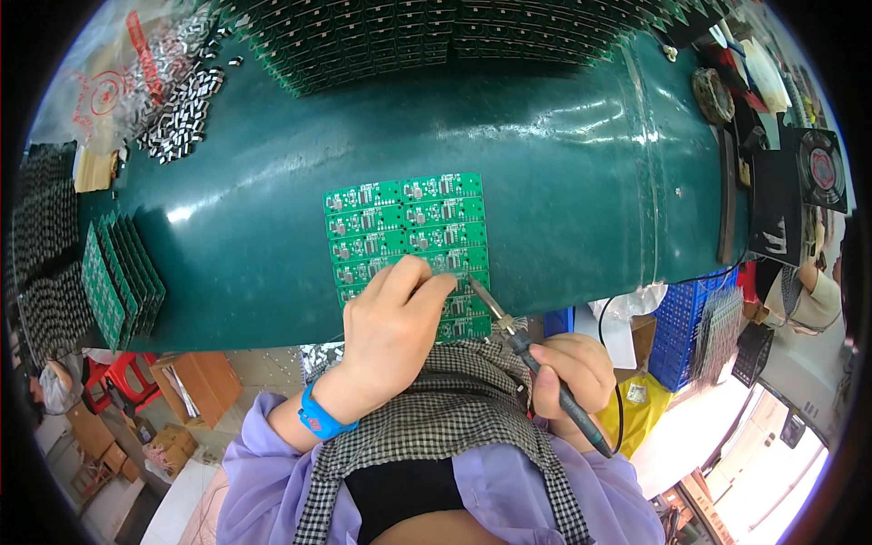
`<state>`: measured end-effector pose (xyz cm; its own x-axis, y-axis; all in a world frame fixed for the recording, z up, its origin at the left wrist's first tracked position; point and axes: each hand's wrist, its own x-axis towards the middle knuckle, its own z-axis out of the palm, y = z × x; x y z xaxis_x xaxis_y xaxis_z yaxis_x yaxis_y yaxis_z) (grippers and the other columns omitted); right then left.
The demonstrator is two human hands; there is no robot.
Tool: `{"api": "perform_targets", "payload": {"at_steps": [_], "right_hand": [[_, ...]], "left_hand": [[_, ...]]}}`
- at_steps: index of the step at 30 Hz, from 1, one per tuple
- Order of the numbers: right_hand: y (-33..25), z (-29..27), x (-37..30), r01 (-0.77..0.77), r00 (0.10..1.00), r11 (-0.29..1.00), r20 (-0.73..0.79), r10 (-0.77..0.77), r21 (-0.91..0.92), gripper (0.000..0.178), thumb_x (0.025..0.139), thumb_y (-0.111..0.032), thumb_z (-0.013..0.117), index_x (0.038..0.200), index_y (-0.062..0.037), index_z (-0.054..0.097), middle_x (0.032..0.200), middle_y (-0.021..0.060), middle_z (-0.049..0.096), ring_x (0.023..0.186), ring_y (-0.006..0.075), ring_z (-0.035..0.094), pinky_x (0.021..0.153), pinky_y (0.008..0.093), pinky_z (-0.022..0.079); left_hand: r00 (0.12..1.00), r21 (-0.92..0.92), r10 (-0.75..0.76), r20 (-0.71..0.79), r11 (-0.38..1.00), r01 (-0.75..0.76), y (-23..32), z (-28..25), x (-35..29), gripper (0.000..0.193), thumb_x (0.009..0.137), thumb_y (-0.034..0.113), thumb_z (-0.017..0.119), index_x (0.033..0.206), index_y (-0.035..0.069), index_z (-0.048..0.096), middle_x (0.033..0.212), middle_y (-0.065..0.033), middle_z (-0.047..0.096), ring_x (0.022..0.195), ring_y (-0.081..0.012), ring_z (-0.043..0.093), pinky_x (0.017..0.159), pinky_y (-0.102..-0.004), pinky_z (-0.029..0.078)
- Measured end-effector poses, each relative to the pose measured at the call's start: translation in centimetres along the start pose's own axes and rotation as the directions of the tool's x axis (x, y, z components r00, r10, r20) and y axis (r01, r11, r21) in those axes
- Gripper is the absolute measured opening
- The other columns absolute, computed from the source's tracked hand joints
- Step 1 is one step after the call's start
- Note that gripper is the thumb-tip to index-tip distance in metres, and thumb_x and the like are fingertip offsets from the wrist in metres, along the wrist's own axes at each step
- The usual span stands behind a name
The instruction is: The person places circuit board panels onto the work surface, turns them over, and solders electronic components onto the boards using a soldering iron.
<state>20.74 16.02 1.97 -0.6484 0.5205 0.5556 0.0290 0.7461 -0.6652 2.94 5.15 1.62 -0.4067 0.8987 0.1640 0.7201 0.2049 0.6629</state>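
A green circuit board panel, made up of two columns of small boards with parts on them, lies near the front edge of the table. Over its lower part rests my left hand, fingertips pinched together; what they hold, if anything, is hidden. My right hand grips a soldering iron by its dark handle. The iron slants up and to the left, its tip at the panel's right side, close to my left fingertips. Whether the tip touches the panel I cannot tell.
Large stacks of boards stand along the table's far edge. A smaller board stack is at the left, with loose shiny metal parts beyond it. At the right are a black fan, a blue crate and the iron's cord.
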Motion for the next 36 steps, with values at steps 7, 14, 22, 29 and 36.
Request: {"api": "perform_targets", "payload": {"at_steps": [7, 14, 22, 29, 36], "right_hand": [[-0.2, -0.1, -1.0, -0.022, 1.0, 1.0, 0.015, 0.022, 0.012, 0.013, 0.074, -0.007, 0.064, 0.083, 0.0002, 0.068, 0.063, 0.0081, 0.061, 0.05, 0.0203, 0.06, 0.046, 0.0282, 0.047], [-0.2, 0.3, -1.1, -0.035, 0.999, 0.999, 0.043, 0.033, 0.04, 0.014, 0.072, -0.005, 0.065, 0.085, -0.0007, 0.068, 0.067, 0.0077, 0.061, 0.051, 0.0202, 0.059, 0.046, 0.0281, 0.046], [-0.5, 0.3, -1.4, -0.034, 0.999, 0.998, 0.037, 0.032, 0.044, 0.014, 0.072, -0.004, 0.065, 0.085, -0.0006, 0.069, 0.066, 0.0071, 0.06, 0.051, 0.0195, 0.059, 0.045, 0.0278, 0.046], [-0.9, -0.5, -1.9, -0.009, 1.0, 1.0, 0.0, 0.009, 0.028, 0.012, 0.072, -0.007, 0.064, 0.081, 0.0, 0.069, 0.064, 0.0079, 0.061, 0.05, 0.0196, 0.06, 0.045, 0.0277, 0.048], [-1.2, -0.4, -2.7, -0.016, 1.0, 1.0, -0.025, 0.017, 0.021, 0.012, 0.073, -0.008, 0.064, 0.08, -0.0003, 0.069, 0.062, 0.0077, 0.06, 0.05, 0.0199, 0.059, 0.046, 0.0283, 0.048]], "left_hand": [[0.993, -0.097, -0.081, -0.084, 0.993, 0.072, 0.3, 0.7, -0.9, 0.018, 0.075, -0.006, 0.065, 0.09, 0.001, 0.058, 0.086, -0.0126, 0.058, 0.073, -0.0284, 0.06, 0.062, -0.0352, 0.049], [0.996, -0.044, -0.05, -0.08, 0.998, 0.047, 0.4, 0.9, -0.8, 0.018, 0.076, -0.007, 0.064, 0.091, 0.0, 0.057, 0.087, -0.0139, 0.057, 0.074, -0.0302, 0.06, 0.063, -0.0366, 0.049], [1.0, -0.009, -0.013, 0.006, 1.0, 0.013, 0.6, 1.3, -1.1, 0.014, 0.078, -0.005, 0.064, 0.089, 0.001, 0.058, 0.085, -0.0122, 0.055, 0.073, -0.0293, 0.059, 0.062, -0.0367, 0.048], [1.0, 0.085, -0.026, 0.016, 0.996, 0.025, 1.2, 0.3, -2.1, 0.011, 0.075, -0.005, 0.066, 0.082, 0.001, 0.059, 0.08, -0.0099, 0.056, 0.069, -0.0263, 0.059, 0.058, -0.0338, 0.048], [0.996, -0.11, -0.053, -0.065, 0.993, 0.045, 1.0, 0.9, -2.6, 0.018, 0.074, -0.007, 0.065, 0.088, 0.001, 0.057, 0.084, -0.0118, 0.058, 0.071, -0.0277, 0.06, 0.059, -0.0348, 0.048]]}}
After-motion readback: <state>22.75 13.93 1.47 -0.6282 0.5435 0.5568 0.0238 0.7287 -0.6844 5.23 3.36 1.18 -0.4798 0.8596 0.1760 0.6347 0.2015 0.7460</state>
